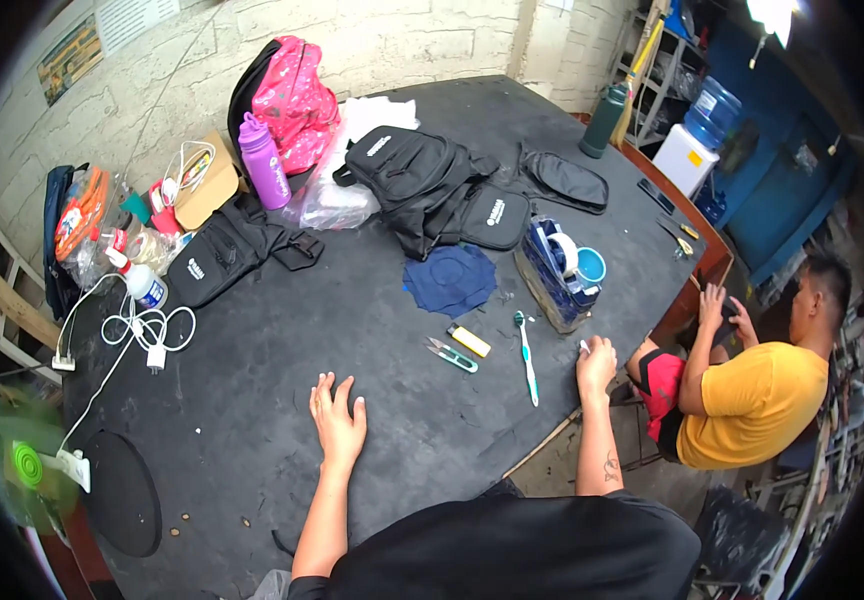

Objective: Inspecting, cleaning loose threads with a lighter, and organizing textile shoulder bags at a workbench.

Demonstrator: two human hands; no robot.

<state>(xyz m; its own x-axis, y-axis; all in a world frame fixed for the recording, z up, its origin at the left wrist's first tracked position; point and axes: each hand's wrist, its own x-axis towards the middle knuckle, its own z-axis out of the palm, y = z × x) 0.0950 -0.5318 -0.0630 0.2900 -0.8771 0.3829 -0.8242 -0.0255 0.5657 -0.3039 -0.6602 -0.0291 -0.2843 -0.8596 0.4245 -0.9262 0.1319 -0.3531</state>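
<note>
My left hand rests on the black tabletop with its fingers spread, holding nothing. Over the table's right edge my right hand is closed, and a small white bit shows at its fingertips; what it is I cannot make out. Between the hands lie a white and teal toothbrush, a yellow lighter and a pair of thread snips. Behind them is a dark blue piece of cloth. A clear-sided box holding white and light blue tape rolls stands beyond my right hand.
Black bags lie at the back, with a pink backpack and a purple bottle. At left are a glue bottle, white cables and a blurred green fan. A person in a yellow shirt sits at right.
</note>
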